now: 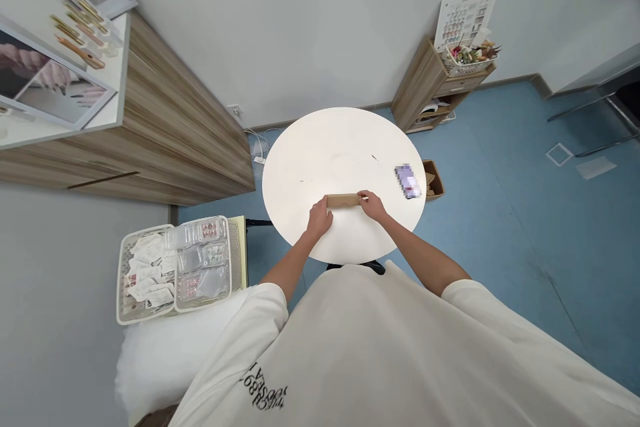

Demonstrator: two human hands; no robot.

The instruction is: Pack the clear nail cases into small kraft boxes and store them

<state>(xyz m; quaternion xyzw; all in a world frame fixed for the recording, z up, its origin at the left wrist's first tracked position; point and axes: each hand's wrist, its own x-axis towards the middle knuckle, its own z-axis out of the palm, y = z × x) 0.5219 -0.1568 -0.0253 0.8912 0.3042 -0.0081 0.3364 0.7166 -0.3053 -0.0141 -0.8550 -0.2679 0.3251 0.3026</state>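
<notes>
A small brown cardboard box [344, 201], long and narrow, is at the near half of the round white table [340, 140]. My left hand [320, 216] grips its left end, fingers closed round the edge. At the opposite end, my right hand [371, 205] pinches the box between thumb and fingers. Whether the box rests on the tabletop or is held just above it I cannot tell. To the right on the table lies a purple phone-like object [408, 181], blurred out.
White baskets [121, 280] with packets and clear plastic cases stand at the lower left. A wood-grain cabinet [190, 120] rises on the left. Beyond the table are a small shelf unit [417, 83] and an open carton [434, 177] on the floor.
</notes>
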